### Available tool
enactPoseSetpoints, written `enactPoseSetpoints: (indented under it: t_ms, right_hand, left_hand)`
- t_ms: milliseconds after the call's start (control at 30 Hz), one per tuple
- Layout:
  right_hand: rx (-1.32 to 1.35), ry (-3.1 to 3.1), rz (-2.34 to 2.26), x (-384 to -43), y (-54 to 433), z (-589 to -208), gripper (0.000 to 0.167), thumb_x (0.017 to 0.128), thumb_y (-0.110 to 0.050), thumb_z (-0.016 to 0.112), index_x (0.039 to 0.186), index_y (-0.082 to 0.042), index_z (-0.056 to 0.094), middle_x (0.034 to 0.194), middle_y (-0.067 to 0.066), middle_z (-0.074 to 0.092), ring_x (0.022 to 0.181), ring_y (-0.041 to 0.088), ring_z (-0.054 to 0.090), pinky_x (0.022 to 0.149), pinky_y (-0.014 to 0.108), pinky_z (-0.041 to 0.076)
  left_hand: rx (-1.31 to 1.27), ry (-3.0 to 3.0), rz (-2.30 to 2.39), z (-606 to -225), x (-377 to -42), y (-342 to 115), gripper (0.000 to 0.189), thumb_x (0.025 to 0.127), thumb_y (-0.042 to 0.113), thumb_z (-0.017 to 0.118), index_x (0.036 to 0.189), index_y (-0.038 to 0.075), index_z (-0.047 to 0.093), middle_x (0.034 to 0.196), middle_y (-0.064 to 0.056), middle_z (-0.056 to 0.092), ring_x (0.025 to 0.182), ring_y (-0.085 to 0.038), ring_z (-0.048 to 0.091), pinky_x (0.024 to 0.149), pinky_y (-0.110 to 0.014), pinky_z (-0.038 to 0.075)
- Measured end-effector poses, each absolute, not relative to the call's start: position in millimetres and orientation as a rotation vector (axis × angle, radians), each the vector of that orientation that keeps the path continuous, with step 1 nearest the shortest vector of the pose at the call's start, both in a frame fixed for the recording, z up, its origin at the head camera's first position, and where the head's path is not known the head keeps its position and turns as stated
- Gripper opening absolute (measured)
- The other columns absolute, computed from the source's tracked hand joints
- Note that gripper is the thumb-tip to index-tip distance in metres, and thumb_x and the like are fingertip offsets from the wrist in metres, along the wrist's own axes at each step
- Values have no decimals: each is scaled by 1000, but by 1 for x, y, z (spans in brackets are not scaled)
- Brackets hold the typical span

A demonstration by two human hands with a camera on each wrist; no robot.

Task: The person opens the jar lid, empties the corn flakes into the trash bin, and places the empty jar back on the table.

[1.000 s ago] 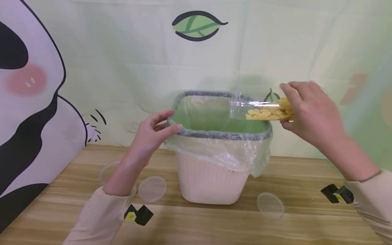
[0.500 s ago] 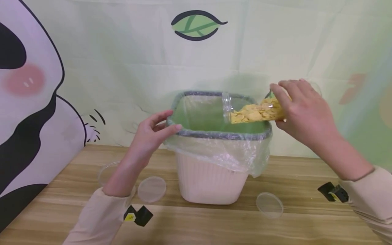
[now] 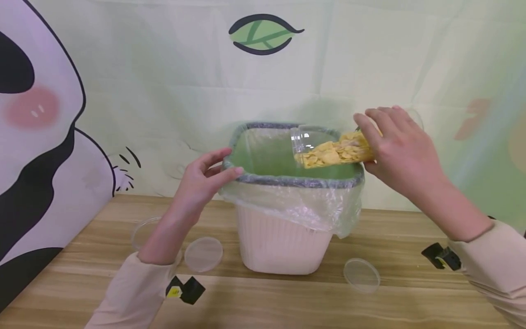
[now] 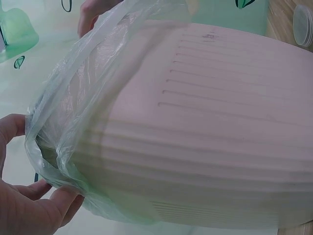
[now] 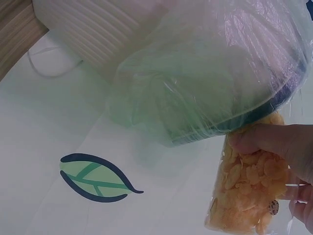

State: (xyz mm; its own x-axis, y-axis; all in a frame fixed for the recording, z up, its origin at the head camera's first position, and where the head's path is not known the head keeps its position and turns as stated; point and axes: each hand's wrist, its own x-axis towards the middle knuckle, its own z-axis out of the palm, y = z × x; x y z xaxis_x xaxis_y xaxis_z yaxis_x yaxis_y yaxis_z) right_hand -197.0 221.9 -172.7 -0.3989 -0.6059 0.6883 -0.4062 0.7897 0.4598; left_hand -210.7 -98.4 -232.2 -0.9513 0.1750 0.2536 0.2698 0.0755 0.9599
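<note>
My right hand (image 3: 400,153) grips a clear plastic jar (image 3: 316,138) around its closed end. Yellow corn flakes (image 3: 333,154) lie in the jar, which is tipped nearly level with its mouth slanting a little down to the left over the bin. In the right wrist view the flakes (image 5: 249,181) fill the jar's closed end. My left hand (image 3: 201,178) holds the left corner of the pale trash bin (image 3: 283,242), thumb and fingers spread on its rim. A translucent green bag (image 3: 304,201) lines the bin and folds over the rim. The bin's floor is hidden.
One round clear lid (image 3: 361,275) lies right of the bin on the wooden table (image 3: 287,301). Left of the bin are another lid (image 3: 203,254) and a larger clear ring-shaped lid (image 3: 141,230), partly behind my forearm. A printed cloth backdrop (image 3: 185,59) hangs close behind.
My right hand has moved the jar left over the bin and tipped its mouth down. The corn flakes have slid toward the mouth. My left hand stays on the rim.
</note>
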Motion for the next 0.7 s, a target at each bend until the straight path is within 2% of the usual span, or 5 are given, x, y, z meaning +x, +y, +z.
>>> enactPoseSetpoints:
  t_ms: [233, 700]
  right_hand:
    - [756, -2043, -294, -197, 217, -173, 84, 44, -4, 89, 117, 8, 50, 111, 29, 54, 103, 44, 48, 100, 47, 32]
    - [768, -1983, -333, -199, 215, -174, 77, 47, 1, 87, 115, 7, 51, 109, 28, 55, 101, 43, 50, 96, 50, 36]
  left_hand:
    - [-472, -2250, -2042, -231, -210, -99, 58, 85, 18, 62, 137, 7, 38, 140, -12, 36, 124, -26, 38, 102, -44, 30]
    - [-474, -2246, -2044, -232, -209, -100, 58, 85, 18, 62, 137, 8, 38, 141, -9, 35, 126, -24, 36, 102, -45, 30]
